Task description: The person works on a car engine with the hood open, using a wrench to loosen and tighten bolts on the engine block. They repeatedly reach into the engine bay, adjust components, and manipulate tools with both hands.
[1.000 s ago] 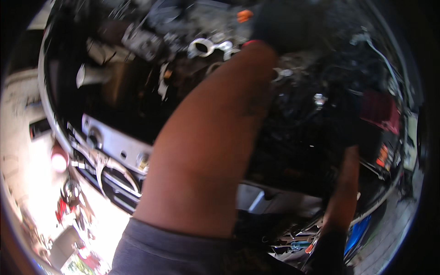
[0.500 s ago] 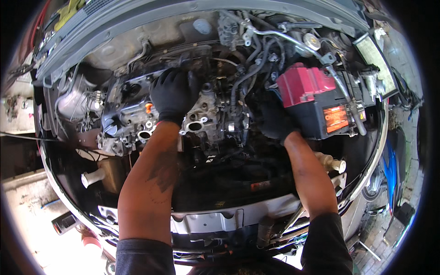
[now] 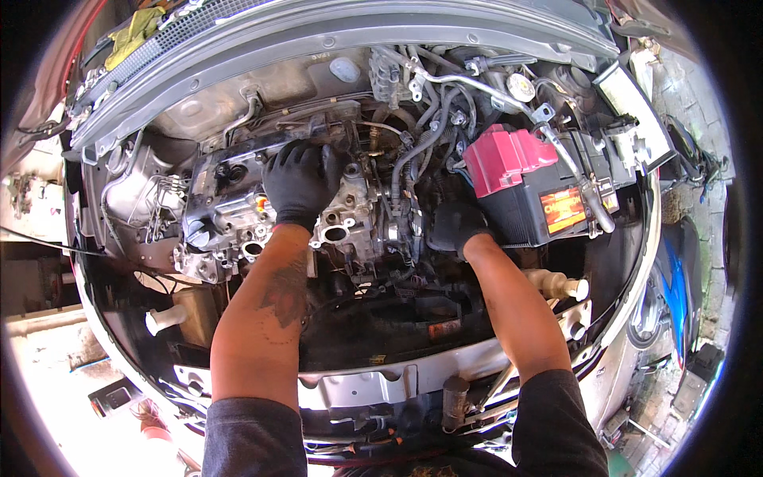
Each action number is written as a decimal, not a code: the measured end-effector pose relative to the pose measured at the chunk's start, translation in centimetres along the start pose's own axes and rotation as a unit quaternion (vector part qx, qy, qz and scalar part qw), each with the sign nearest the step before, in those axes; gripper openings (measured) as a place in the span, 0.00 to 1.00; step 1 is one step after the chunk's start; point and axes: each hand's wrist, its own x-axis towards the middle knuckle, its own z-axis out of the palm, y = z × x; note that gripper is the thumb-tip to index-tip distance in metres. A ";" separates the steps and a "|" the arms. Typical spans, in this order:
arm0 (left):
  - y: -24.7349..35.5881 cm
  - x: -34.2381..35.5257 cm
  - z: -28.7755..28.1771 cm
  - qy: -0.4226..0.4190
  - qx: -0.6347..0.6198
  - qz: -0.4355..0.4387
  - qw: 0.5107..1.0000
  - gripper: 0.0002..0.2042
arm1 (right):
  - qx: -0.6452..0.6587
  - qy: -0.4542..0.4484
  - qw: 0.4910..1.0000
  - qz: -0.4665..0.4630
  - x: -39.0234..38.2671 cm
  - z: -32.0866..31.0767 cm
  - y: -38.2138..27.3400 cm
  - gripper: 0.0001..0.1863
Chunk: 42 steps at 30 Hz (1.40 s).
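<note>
My left hand (image 3: 300, 184), in a black glove, rests on top of the engine at the right end of the dark valve cover (image 3: 238, 159). Its fingers curl over and away from view, closed; what they grip is hidden. An orange dipstick handle (image 3: 261, 204) sits just left of that wrist. My right hand (image 3: 458, 227), also gloved in black, is down in the gap between the engine's right side and the car battery (image 3: 524, 208). The fingers of this hand are hidden in the dark gap. A red plastic cover (image 3: 509, 159) caps the battery's left part.
A metal pipe (image 3: 477, 86) and several black hoses (image 3: 433, 131) run behind and over the battery. Open ports (image 3: 335, 234) face the front of the engine. The grey front crossmember (image 3: 397, 383) spans below my forearms. A yellow cloth (image 3: 133, 37) lies at the far left.
The whole view has shifted, with the battery now lower and further left. My right hand was blurred and now shows more sharply. My left hand keeps its place on the engine.
</note>
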 end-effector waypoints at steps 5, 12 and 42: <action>0.5 0.3 0.2 0.027 -0.015 0.009 0.999 0.11 | -0.048 -0.235 0.970 -0.047 -0.5 -0.4 1.2 0.27; 0.6 0.0 -0.2 0.017 -0.038 0.004 0.999 0.11 | -0.156 -0.138 0.972 -0.107 -6.4 -6.7 -2.7 0.16; 18.1 -24.5 -49.8 -0.053 -0.689 -0.186 0.699 0.18 | 0.223 0.284 0.867 -0.345 -43.7 -10.9 -24.3 0.18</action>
